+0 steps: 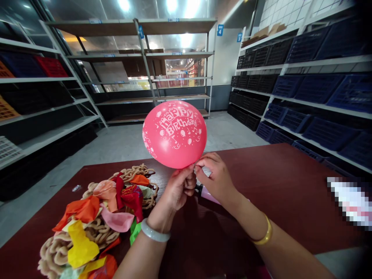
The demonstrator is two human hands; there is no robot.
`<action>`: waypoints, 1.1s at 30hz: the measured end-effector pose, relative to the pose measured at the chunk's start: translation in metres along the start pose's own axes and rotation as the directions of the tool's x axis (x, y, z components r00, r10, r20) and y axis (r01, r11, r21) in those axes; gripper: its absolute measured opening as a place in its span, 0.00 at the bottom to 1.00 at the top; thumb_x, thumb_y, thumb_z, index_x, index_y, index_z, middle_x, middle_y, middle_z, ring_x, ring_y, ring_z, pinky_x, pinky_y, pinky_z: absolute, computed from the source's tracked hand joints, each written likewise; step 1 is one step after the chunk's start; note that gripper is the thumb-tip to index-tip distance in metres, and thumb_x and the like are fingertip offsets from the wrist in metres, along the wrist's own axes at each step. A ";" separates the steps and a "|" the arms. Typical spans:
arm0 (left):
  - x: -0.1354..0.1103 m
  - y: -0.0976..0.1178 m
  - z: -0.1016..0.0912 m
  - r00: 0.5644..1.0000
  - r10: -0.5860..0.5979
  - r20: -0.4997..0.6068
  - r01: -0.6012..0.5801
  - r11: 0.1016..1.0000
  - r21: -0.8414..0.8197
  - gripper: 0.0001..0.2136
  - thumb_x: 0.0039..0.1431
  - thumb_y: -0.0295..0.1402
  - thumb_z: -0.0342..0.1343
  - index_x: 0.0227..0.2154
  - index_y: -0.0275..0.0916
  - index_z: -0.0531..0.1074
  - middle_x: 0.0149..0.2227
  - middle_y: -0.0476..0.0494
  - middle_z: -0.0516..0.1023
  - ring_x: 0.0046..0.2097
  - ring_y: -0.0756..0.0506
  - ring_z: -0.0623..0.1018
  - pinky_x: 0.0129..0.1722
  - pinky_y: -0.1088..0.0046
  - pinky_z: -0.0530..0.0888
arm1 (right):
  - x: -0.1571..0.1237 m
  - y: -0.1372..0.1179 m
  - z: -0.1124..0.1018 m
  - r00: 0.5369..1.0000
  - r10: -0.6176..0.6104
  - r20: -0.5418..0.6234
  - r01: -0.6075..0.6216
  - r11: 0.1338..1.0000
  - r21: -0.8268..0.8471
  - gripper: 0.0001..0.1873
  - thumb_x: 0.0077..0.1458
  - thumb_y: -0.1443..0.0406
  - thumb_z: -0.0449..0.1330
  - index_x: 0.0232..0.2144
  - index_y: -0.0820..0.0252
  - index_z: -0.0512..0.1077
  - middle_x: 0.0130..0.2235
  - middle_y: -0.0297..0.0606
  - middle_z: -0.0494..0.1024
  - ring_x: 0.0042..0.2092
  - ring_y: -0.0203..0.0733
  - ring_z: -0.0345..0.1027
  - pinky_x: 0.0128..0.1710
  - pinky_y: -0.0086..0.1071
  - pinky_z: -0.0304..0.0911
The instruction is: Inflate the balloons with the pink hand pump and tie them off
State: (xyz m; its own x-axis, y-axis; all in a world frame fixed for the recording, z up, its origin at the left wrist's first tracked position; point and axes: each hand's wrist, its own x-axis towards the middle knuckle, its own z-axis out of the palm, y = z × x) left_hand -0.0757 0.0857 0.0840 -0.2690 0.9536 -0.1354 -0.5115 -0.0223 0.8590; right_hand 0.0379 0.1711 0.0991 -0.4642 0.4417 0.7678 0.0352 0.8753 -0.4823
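Note:
A blown-up pink balloon (174,135) with white "Happy Birthday" print is held up over the table, its neck end toward me. My left hand (180,188) is closed at the balloon's neck from below. The fingertips of my right hand (214,174) pinch at the same neck from the right; the neck itself is mostly hidden by the fingers. Behind my right hand, a balloon pump (209,195) with a light purple body and black tip lies on the table, partly covered by the hand and wrist.
A dark red-brown table (261,186) spreads before me. On its left lie a beige knotted rope (54,248) and several limp balloons, among them a yellow balloon (81,244) and an orange balloon (80,211). Metal shelves (180,54) stand behind; blue crates (319,89) fill the right shelves.

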 end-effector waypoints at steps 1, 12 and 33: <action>0.000 0.000 0.001 1.000 -0.008 0.011 0.008 1.000 -0.005 0.26 0.50 0.49 0.63 0.21 0.41 0.51 0.18 0.59 0.46 0.20 0.56 0.47 0.19 0.79 0.44 | 0.001 0.000 0.000 1.000 0.015 -0.016 -0.015 1.000 0.019 0.06 0.54 0.71 0.58 0.27 0.59 0.72 0.33 0.38 0.75 0.40 0.44 0.66 0.44 0.39 0.62; 0.007 0.009 -0.009 0.988 0.140 0.061 -0.133 0.985 -0.114 0.21 0.59 0.46 0.56 0.22 0.40 0.54 0.20 0.56 0.49 0.21 0.55 0.50 0.19 0.79 0.48 | -0.005 -0.002 0.006 0.983 0.153 0.103 -0.152 0.988 -0.016 0.11 0.63 0.62 0.55 0.30 0.59 0.73 0.34 0.38 0.75 0.38 0.41 0.68 0.38 0.33 0.60; 0.023 -0.007 -0.004 0.925 0.348 -0.154 -0.376 0.900 -0.220 0.13 0.51 0.39 0.66 0.31 0.37 0.69 0.28 0.51 0.66 0.33 0.51 0.69 0.34 0.77 0.66 | -0.017 -0.014 0.025 0.930 0.219 0.297 -0.118 0.939 -0.323 0.20 0.64 0.51 0.52 0.28 0.59 0.70 0.28 0.37 0.78 0.29 0.39 0.69 0.28 0.33 0.43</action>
State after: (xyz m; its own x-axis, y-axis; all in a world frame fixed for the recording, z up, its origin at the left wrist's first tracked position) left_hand -0.0812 0.1069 0.0729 -0.5528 0.8275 0.0979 -0.5385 -0.4444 0.7159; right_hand 0.0227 0.1463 0.0821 -0.6863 0.5436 0.4832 0.3739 0.8335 -0.4067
